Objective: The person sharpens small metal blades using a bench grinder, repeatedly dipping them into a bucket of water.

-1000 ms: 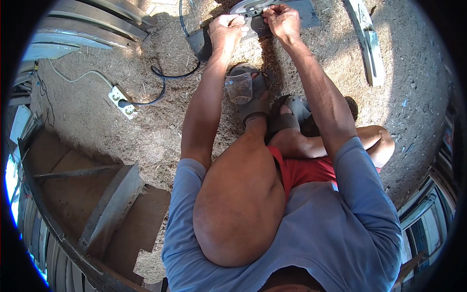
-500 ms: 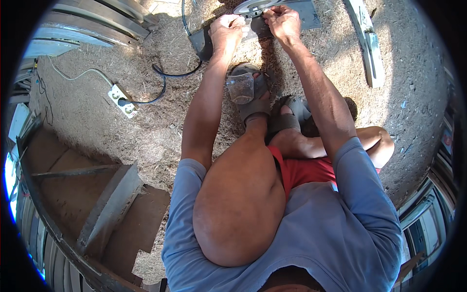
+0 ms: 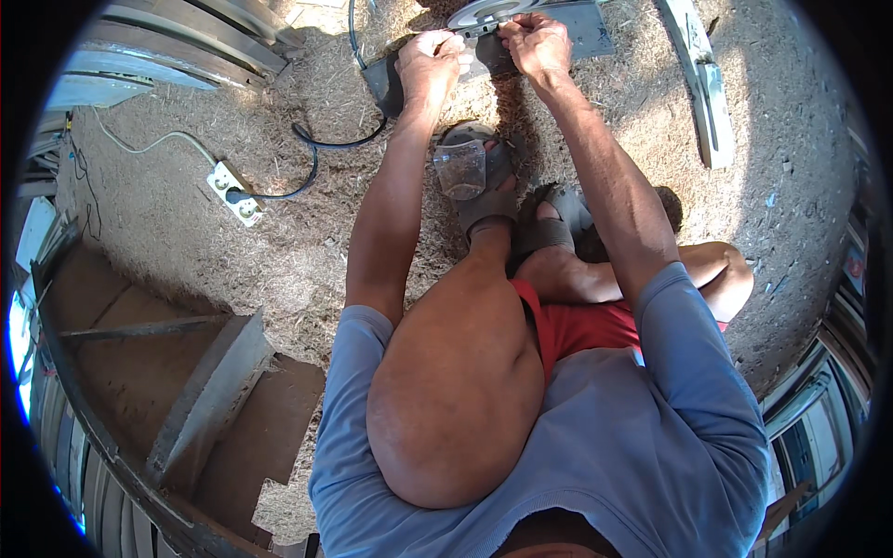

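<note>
A circular saw [image 3: 581, 26] lies on the sawdust-covered ground at the top of the view, its round silver blade [image 3: 479, 13] facing up. My left hand [image 3: 430, 65] is closed on the saw's dark body just left of the blade. My right hand [image 3: 538, 42] grips at the blade's hub, fingers pinched together. What the fingers hold there is too small to tell. Both arms reach straight out over my bent legs. A clear plastic piece [image 3: 459, 169] rests on my sandalled foot [image 3: 488, 191] below the hands.
The saw's black cord [image 3: 316, 153] runs left to a white power strip [image 3: 233, 192] with a pale cable. A long pale metal bar [image 3: 699, 79] lies at upper right. Wooden steps [image 3: 186, 372] fill the lower left, and corrugated metal [image 3: 186, 42] lies at upper left.
</note>
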Motion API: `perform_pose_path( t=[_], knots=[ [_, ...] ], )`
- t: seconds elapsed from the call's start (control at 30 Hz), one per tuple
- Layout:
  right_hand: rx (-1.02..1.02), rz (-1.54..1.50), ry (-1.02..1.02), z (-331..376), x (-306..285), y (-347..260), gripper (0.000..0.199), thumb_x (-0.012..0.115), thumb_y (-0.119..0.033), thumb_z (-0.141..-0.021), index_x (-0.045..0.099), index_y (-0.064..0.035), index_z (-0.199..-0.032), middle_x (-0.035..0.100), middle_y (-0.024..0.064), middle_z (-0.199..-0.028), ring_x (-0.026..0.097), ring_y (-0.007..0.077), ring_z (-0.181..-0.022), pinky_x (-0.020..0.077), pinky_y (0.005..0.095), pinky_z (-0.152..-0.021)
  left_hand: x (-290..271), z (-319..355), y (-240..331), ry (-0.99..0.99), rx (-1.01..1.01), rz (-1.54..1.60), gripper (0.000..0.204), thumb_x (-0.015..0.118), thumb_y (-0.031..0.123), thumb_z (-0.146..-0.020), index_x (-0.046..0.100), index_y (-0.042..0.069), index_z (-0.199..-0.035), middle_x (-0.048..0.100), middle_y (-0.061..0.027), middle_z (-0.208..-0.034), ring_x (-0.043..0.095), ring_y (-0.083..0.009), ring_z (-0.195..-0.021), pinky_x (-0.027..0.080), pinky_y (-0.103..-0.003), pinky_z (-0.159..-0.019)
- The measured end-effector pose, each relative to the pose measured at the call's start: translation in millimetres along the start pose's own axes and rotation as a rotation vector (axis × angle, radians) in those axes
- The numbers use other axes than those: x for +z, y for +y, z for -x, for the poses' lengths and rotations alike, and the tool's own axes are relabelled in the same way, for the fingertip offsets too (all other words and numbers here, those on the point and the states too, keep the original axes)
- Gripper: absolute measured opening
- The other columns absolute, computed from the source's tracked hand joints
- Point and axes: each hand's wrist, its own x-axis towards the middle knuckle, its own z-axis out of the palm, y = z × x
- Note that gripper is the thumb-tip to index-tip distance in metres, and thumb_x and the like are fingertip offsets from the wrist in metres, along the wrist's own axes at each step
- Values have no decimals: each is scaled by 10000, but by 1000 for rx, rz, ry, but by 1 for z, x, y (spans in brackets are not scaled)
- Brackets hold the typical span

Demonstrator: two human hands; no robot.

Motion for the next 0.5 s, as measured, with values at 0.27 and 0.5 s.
perform_pose_path(
  t=[0.27,0.5],
  knots=[
    [43,-38,3,-1,4,2,163,668,-109,-888,644,13,-993,733,93,-855,698,119,-735,563,243,-661,-3,2,0,0,-2,63,195,606,29,-926,587,-69,-1094,667,-125,-898,683,-182,-726,578,-263,-636],
    [43,0,4,3,9,-2,170,701,-118,-868,643,12,-962,726,81,-818,695,113,-727,557,238,-644,-8,3,-2,13,-1,53,186,599,21,-929,586,-72,-1089,664,-126,-898,681,-184,-736,582,-268,-640]
  ],
)
